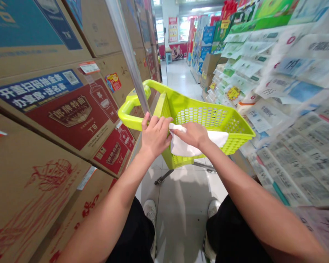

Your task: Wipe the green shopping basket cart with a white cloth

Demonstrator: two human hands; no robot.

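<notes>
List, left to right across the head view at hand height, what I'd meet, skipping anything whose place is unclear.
Stacked cartons → left hand → right hand → stacked white packs.

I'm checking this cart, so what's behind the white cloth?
Behind the white cloth is the green basket: its near side shows below and to the right. The part covered by cloth and right hand is hidden.

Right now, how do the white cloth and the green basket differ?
The white cloth looks soft and limp; the green basket looks stiff and moulded. The cloth shows no holes, while the basket's walls are perforated. The cloth is small; the basket is much bigger. Both look single-coloured.
</notes>
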